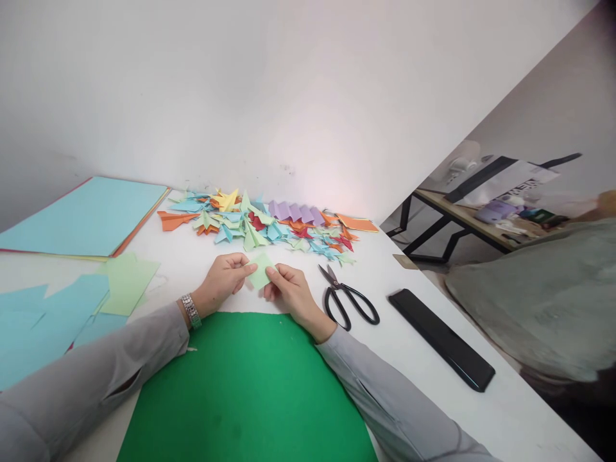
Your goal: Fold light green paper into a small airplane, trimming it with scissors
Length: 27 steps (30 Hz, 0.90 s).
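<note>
A small piece of light green paper (262, 272) is held up between my two hands, just beyond the far edge of a large green sheet (250, 391). My left hand (225, 279), with a metal watch on its wrist, pinches the left corner of the paper between thumb and fingers. At the right corner, my right hand (291, 290) grips it the same way, thumb on top. Behind the hands lies a pile of folded paper pieces (255, 221) in many colours. Black-handled scissors (349, 298) rest to the right of my right hand, blades slightly apart.
Large coloured sheets (89, 215) are stacked at the back left. Nearer lie blue paper pieces (52, 321) and light green ones (128, 282). A long black case (440, 337) lies at right. Beyond the table edge, a person's sleeve (534, 289) shows near another table (457, 215).
</note>
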Tool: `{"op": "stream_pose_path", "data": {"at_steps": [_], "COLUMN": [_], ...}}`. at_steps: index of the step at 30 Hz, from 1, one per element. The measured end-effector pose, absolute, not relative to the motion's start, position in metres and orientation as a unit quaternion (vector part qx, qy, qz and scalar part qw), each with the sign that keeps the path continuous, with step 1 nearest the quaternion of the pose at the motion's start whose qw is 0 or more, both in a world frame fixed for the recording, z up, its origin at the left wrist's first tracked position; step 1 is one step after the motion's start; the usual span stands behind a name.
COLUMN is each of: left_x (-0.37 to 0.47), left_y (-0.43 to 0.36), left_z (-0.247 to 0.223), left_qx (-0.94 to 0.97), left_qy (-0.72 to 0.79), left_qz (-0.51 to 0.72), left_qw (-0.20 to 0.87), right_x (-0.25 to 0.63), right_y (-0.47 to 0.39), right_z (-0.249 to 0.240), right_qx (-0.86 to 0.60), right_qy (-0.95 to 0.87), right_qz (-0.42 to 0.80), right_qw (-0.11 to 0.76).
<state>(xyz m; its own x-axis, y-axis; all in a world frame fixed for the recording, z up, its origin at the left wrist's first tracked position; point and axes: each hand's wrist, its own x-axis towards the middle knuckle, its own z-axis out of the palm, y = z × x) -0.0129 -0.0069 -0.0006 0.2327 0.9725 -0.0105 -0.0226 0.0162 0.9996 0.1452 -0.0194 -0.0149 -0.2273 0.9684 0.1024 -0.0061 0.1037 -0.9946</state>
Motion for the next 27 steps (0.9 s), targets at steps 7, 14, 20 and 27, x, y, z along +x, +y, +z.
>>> {"op": "stream_pose_path", "data": {"at_steps": [7,14,20,27], "left_x": [-0.0122,-0.0126,-0.0103,-0.0125], "left_y": [-0.0081,-0.0096,-0.0109,-0.0090], "left_z": [-0.0014,-0.0033,0.0010,-0.0010], "left_qx": [0.548,0.629,0.588,0.571], "left_qy": [0.458,0.450,0.432,0.430], "left_qz": [0.454,0.384,0.396,0.418], "left_qw": [0.533,0.505,0.557,0.561], "right_x": [0.1448,0.1455,0.1444,0.1454], "right_y": [-0.0202,-0.0202,-0.0194,-0.0206], "right_z": [-0.0127,-0.0129,-0.0129,-0.0109], "right_qx": [-0.433,-0.439,-0.420,-0.413], "right_qy": [-0.580,-0.577,-0.565,-0.588], "right_qz": [0.509,0.527,0.541,0.532], "right_qw": [0.466,0.444,0.460,0.448]}}
